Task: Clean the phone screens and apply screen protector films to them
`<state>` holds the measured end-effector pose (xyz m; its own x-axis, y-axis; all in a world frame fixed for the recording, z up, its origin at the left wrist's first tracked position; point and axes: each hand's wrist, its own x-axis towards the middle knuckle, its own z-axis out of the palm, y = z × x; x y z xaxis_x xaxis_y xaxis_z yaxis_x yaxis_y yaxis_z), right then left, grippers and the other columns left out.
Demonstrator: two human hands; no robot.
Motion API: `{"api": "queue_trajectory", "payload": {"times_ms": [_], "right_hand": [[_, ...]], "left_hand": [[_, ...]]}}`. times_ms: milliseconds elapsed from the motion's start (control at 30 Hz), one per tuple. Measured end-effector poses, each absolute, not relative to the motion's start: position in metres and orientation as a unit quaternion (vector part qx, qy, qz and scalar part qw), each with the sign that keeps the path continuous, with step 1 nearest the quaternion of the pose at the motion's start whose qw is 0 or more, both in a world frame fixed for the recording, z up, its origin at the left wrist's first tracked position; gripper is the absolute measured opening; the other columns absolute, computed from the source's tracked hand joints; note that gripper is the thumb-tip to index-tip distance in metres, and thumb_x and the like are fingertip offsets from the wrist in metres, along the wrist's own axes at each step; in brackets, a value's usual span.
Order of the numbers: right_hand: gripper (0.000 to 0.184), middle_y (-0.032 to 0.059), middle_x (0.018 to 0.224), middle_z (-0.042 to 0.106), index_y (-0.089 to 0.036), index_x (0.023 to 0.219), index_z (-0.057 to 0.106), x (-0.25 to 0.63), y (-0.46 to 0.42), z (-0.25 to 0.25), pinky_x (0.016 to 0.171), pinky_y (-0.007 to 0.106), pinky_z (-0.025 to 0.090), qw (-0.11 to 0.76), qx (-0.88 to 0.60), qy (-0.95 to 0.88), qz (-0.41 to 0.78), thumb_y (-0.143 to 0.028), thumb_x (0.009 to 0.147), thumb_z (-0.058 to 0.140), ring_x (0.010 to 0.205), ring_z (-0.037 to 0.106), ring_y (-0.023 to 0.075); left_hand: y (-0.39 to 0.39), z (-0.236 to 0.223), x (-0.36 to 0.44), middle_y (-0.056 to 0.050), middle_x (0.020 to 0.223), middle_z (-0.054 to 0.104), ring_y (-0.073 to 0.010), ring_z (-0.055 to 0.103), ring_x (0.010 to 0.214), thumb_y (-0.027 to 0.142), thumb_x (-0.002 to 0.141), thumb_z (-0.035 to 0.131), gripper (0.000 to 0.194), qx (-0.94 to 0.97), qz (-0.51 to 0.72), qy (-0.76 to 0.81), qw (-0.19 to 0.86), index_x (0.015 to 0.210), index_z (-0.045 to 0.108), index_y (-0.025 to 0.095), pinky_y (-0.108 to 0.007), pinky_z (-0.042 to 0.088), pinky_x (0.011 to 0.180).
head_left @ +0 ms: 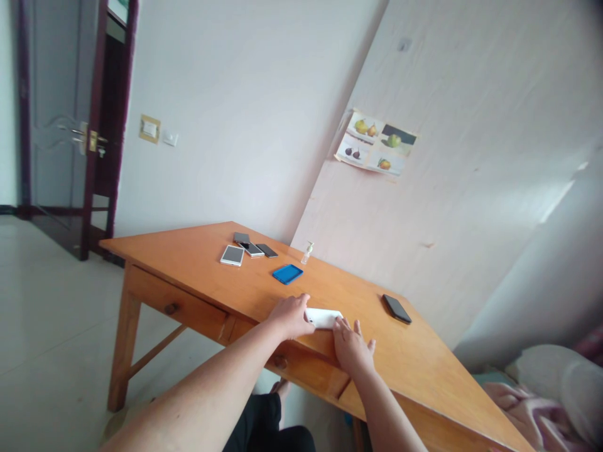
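Note:
A white phone (324, 318) is between my two hands close to the table's front edge, its plain pale side facing up. My left hand (291, 317) wraps thumb and fingers round its left end. At the right end, my right hand (353, 346) grips the corner, with its other fingers spread away from the phone. Beyond them on the table lies an empty blue phone case (287, 274), open side up. Whatever is under the white phone is hidden.
On the wooden table (198, 270) are a white tablet-like phone (232, 255), several other phones (253, 249) in a cluster, a small pump bottle (307, 252) near the wall, and a dark phone (396, 309) to the right. Drawers with knobs (171, 308) run along the front.

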<state>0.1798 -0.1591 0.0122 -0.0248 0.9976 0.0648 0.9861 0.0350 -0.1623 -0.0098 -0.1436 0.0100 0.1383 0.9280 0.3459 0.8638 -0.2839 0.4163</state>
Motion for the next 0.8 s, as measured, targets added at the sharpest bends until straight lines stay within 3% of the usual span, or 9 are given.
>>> {"api": "queue_trajectory", "payload": {"times_ms": [167, 400, 633, 800], "right_hand": [[0.054, -0.0012, 0.155, 0.032, -0.035, 0.145, 0.038, 0.162, -0.186, 0.006, 0.111, 0.067, 0.009, 0.093, -0.601, -0.793, 0.038, -0.047, 0.099, 0.015, 0.148, 0.007, 0.0244], [0.053, 0.0002, 0.156, 0.031, -0.033, 0.147, 0.036, 0.184, -0.171, 0.008, 0.106, 0.073, 0.013, 0.076, -0.712, -0.698, 0.028, -0.043, 0.099, 0.016, 0.147, 0.012, 0.0304], [0.053, -0.0028, 0.155, 0.031, -0.036, 0.147, 0.036, 0.157, -0.197, -0.002, 0.112, 0.067, 0.008, 0.101, -0.610, -0.786, 0.019, -0.045, 0.099, 0.016, 0.148, 0.010, 0.0251], [0.052, 0.0003, 0.155, 0.032, -0.035, 0.146, 0.038, 0.171, -0.180, 0.009, 0.108, 0.071, 0.011, 0.086, -0.686, -0.723, 0.020, -0.043, 0.099, 0.017, 0.147, 0.013, 0.0287]], "left_hand": [[-0.144, 0.010, -0.010, -0.009, 0.108, 0.069, -0.0299, 0.064, 0.103, 0.050, 0.070, 0.064, 0.056, 0.751, 0.276, 0.597, 0.059, 0.119, 0.053, 0.024, -0.036, 0.047, 0.085], [-0.146, 0.013, -0.010, -0.008, 0.102, 0.070, -0.0303, 0.065, 0.098, 0.048, 0.065, 0.069, 0.055, 0.750, 0.271, 0.600, 0.057, 0.113, 0.057, 0.025, -0.037, 0.048, 0.082], [-0.148, 0.015, -0.009, -0.007, 0.101, 0.070, -0.0289, 0.065, 0.096, 0.049, 0.068, 0.066, 0.049, 0.750, 0.273, 0.599, 0.059, 0.110, 0.058, 0.025, -0.036, 0.048, 0.081], [-0.151, 0.018, -0.010, -0.005, 0.098, 0.071, -0.0285, 0.066, 0.095, 0.045, 0.067, 0.068, 0.046, 0.751, 0.267, 0.602, 0.059, 0.107, 0.059, 0.026, -0.035, 0.048, 0.080]]}}
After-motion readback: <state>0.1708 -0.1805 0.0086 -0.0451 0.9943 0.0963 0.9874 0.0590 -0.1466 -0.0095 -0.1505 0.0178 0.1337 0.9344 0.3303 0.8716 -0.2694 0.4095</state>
